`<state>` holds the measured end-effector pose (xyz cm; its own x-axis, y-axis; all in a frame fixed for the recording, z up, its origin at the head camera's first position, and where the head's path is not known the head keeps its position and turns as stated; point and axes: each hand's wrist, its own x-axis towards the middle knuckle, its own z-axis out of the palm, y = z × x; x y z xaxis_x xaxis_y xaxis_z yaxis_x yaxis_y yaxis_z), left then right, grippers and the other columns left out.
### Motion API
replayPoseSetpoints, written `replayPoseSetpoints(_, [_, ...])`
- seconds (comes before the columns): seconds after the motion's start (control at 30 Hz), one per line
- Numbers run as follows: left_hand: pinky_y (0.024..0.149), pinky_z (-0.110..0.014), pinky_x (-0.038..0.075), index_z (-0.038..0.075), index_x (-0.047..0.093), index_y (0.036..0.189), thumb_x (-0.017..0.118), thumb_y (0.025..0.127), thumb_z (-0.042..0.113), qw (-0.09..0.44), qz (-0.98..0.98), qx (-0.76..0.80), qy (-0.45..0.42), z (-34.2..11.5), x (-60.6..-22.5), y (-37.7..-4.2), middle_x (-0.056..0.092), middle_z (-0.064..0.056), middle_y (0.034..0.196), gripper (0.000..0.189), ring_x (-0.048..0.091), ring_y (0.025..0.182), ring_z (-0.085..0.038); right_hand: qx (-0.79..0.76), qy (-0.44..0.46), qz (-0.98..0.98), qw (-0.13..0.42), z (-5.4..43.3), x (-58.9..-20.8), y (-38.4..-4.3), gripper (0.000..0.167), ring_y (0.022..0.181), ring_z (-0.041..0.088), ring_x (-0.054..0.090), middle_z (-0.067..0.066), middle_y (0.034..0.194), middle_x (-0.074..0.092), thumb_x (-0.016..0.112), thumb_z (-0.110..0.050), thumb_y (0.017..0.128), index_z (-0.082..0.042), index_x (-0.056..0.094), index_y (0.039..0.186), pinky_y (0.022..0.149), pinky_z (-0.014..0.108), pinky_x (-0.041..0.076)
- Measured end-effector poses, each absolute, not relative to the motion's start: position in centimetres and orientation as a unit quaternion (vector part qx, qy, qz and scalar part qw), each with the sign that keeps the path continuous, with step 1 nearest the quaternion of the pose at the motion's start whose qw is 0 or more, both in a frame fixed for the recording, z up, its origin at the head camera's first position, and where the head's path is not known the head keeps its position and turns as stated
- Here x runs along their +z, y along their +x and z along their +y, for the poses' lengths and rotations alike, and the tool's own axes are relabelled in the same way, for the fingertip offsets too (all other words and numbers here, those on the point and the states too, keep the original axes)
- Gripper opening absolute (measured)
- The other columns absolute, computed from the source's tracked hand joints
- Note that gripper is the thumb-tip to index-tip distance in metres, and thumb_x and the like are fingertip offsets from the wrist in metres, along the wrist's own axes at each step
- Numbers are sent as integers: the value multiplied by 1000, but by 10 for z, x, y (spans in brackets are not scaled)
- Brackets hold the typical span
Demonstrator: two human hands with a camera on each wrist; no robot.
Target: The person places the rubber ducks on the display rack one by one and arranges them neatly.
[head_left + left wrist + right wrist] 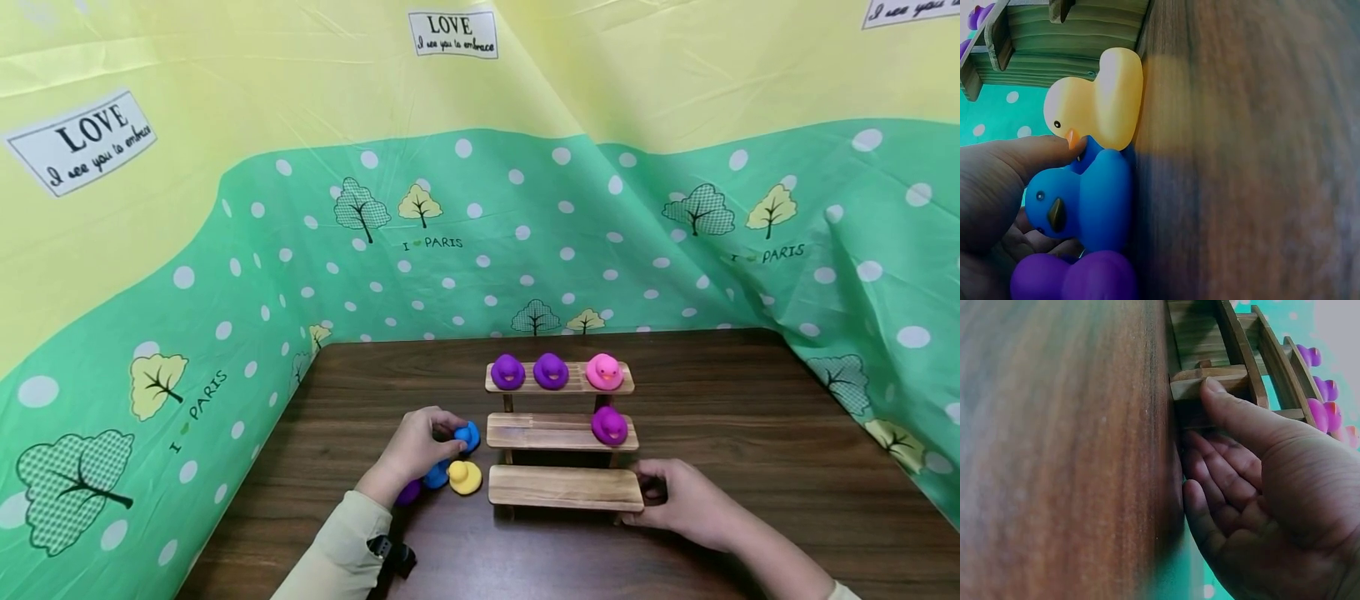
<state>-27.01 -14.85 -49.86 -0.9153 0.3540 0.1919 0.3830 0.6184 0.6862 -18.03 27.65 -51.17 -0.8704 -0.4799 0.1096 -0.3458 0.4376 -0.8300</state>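
My left hand (416,443) pinches a blue rubber duck (468,436) between thumb and fingers, left of a three-tier wooden shelf (562,486). Close by lie a yellow duck (466,478), a second blue duck (1107,200) and a purple duck (1100,278), partly behind the hand in the head view. In the left wrist view the thumb covers most of the pinched duck. At the right end of the lowest tier, my right hand (678,504) holds the shelf, its thumb (1229,406) on the wooden side support and its fingers curled lower down.
On the top tier sit two purple ducks (551,372) and a pink duck (604,372); a magenta-purple duck (610,426) is at the right of the middle tier. The dark wooden table (750,408) is backed by a green and yellow printed curtain (525,217).
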Motion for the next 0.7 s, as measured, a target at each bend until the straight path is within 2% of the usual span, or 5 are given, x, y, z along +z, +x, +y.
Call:
replayPoseSetpoints(0.2, [82,-32,60,14,82,108,89,86,14,22,-901,-383,-204,-148,-499,-270,72,3,101,23,71,90,-12,-472,-242,844,75,276,-510,-179,33,87,9,71,-8,95,75,91,-24,84,-12,73,109,73,27,61])
replayPoseSetpoints(0.4, [80,-33,61,14,81,108,89,86,15,21,-900,-386,-199,-148,-498,-270,72,4,101,22,71,91,-15,-490,-233,834,100,275,-507,-179,36,92,11,73,-5,100,76,90,-23,85,-8,72,113,75,29,62])
replayPoseSetpoints(0.7, [82,-38,61,15,79,110,87,88,16,49,-895,-402,-184,-149,-492,-267,73,3,101,23,70,91,-16,-485,-227,838,101,275,-507,-179,37,92,11,73,-5,100,76,90,-24,85,-9,72,113,75,28,62])
